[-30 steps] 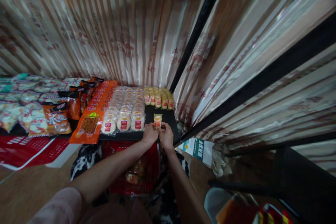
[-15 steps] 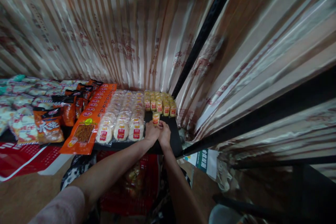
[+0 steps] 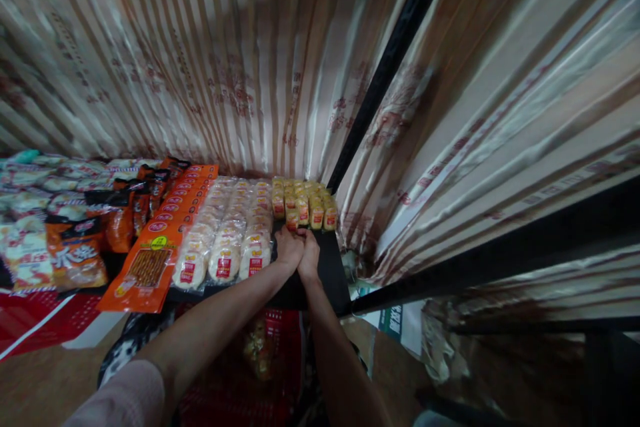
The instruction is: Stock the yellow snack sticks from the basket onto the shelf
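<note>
Your left hand point(image 3: 289, 248) and right hand point(image 3: 309, 255) are pressed side by side at the right end of the black shelf point(image 3: 330, 273), knuckles touching, with both sets of fingers curled forward around a small yellow packet point(image 3: 293, 219). The packet stands upright at your fingertips, pinched between the two hands, and only its upper part shows above them; how tightly each finger closes on it you cannot tell from this angle, since the hands hide their own undersides. The packet sits right at the front of the yellow row point(image 3: 305, 203), touching or just shy of the nearest packets there; the blur makes it hard to say which. That row runs along the back right corner of the shelf, against the striped curtain point(image 3: 235, 60). Just left of your left hand lie the round white cakes point(image 3: 227, 233) in clear wrap, three columns deep, the nearest ones almost under your wrist. Further left is a long orange pack point(image 3: 160, 240) lying flat and angled, then darker orange bags point(image 3: 75, 257) and pale snack bags toward the left edge. A black post point(image 3: 390, 60) rises diagonally from behind the yellow row. Below the shelf, between your forearms, a red basket point(image 3: 270, 360) shows, with something yellowish inside it.
</note>
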The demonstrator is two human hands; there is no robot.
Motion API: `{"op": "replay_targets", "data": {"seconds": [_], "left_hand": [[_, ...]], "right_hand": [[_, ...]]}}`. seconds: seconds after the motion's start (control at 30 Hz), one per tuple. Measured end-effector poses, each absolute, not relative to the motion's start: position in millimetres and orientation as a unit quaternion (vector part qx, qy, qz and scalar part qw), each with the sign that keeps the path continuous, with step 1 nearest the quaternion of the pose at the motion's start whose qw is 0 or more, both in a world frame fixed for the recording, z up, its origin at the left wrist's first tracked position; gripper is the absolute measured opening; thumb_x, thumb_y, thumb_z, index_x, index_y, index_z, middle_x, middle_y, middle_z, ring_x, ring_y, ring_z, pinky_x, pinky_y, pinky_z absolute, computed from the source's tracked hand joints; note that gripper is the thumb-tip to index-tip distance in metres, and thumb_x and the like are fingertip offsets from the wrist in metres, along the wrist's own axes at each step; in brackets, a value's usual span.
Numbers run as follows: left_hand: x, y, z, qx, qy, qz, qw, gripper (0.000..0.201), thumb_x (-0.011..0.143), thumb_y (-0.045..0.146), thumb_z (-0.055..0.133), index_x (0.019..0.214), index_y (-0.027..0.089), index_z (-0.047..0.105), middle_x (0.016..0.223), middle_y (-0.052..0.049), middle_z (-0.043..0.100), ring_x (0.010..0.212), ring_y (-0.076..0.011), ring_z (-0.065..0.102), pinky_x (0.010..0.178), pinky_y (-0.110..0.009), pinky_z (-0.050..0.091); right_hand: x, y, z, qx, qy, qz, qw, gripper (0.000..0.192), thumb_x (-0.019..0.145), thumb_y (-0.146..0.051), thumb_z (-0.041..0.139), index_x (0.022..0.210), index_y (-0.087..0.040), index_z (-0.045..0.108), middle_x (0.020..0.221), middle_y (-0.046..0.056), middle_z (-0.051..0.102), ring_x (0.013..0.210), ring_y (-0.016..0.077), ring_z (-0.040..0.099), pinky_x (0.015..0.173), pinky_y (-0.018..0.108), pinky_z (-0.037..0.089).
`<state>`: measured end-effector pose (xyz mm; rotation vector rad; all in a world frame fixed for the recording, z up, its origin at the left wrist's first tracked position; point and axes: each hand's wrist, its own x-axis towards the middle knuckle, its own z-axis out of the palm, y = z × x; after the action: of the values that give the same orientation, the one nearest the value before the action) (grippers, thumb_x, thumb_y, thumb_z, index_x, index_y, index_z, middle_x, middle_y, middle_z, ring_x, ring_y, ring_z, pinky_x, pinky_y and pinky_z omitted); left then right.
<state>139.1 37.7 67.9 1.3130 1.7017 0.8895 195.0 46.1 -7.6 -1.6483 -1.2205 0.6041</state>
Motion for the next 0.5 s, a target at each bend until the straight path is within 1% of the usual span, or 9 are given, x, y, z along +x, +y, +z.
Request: {"op": "replay_targets", "data": {"seconds": [0.1,0.23,0.33,0.43,0.5], "left_hand": [[139.5,43.8,61.2,0.518,0.680,0.350,0.384,0.025,0.073,0.003,0.050,0.092,0.013,0.063,0.099,-0.013,0.064,0.101,-0.0267,0.057,0.085,-0.037,0.044],[137.7,56.3,45.4,0.525,0.690,0.338,0.366,0.025,0.076,0.008,0.050,0.098,0.014,0.060,0.098,-0.012,0.063,0.099,-0.0249,0.058,0.084,-0.036,0.044],[135.7,64.5,37.6,0.532,0.696,0.326,0.356,0.025,0.078,0.011,0.050,0.100,0.012,0.059,0.100,-0.014,0.062,0.101,-0.0257,0.057,0.088,-0.037,0.043],[134.5,68.9,33.9,0.535,0.699,0.317,0.354,0.028,0.077,0.013,0.051,0.104,0.009,0.057,0.105,-0.017,0.060,0.105,-0.0272,0.055,0.091,-0.036,0.041],[134.4,70.2,31.5,0.535,0.698,0.320,0.352,0.030,0.077,0.014,0.053,0.107,0.010,0.056,0.106,-0.017,0.059,0.107,-0.0285,0.054,0.091,-0.037,0.041]], "right_hand": [[195.6,49.5,-9.5,-0.675,-0.507,0.235,0.482,0.030,0.070,-0.014,0.042,0.093,-0.014,0.061,0.094,0.009,0.066,0.083,0.0167,0.061,0.080,0.029,0.047],[195.9,55.3,-14.2,-0.655,-0.528,0.228,0.490,0.034,0.071,-0.013,0.041,0.098,-0.014,0.062,0.099,0.009,0.066,0.090,0.0177,0.061,0.085,0.031,0.046],[195.6,59.0,-17.3,-0.645,-0.531,0.230,0.498,0.037,0.071,-0.011,0.041,0.100,-0.015,0.063,0.101,0.009,0.067,0.093,0.0177,0.060,0.088,0.031,0.046],[195.2,60.7,-18.8,-0.648,-0.524,0.234,0.501,0.037,0.071,-0.011,0.041,0.100,-0.017,0.063,0.100,0.007,0.067,0.092,0.0172,0.060,0.087,0.031,0.046],[195.6,60.8,-19.0,-0.646,-0.525,0.234,0.502,0.036,0.072,-0.011,0.040,0.099,-0.017,0.063,0.099,0.007,0.067,0.091,0.0168,0.060,0.087,0.031,0.046]]}}
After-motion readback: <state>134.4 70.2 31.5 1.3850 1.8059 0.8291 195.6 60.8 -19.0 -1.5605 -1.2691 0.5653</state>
